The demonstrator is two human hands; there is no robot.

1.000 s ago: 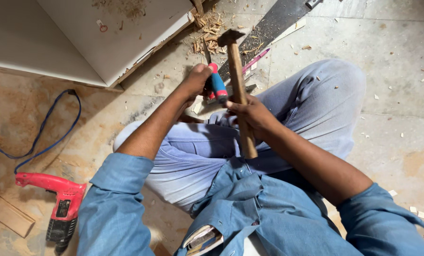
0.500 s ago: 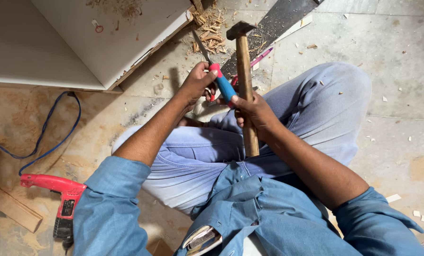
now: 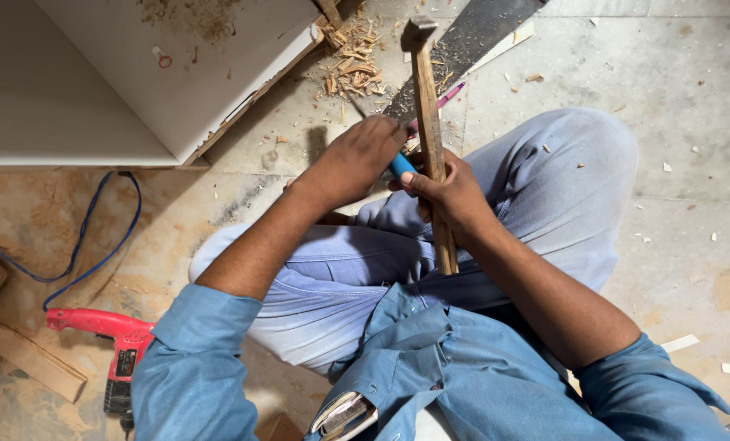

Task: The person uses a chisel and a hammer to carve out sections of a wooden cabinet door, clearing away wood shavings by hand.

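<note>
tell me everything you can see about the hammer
The hammer has a long, plain wooden handle, worn and pale brown, topped by a small dark metal head. It stands nearly upright in the picture, head away from the person and raised over the floor near the wood shavings. The right hand grips the handle around its lower half, fingers wrapped round it, with the butt end sticking out below over the lap. Nothing else touches it.

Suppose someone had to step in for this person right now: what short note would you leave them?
Left hand: closed around a chisel with a blue handle, its tip hidden.
Right hand: grips a wooden-handled hammer, head raised.
Nearby: handsaw on the floor ahead, white board to the left, red drill by the left elbow.
Done: wood chips already lie at the board's edge.
Left: cannot tell how much cutting is left.
</note>
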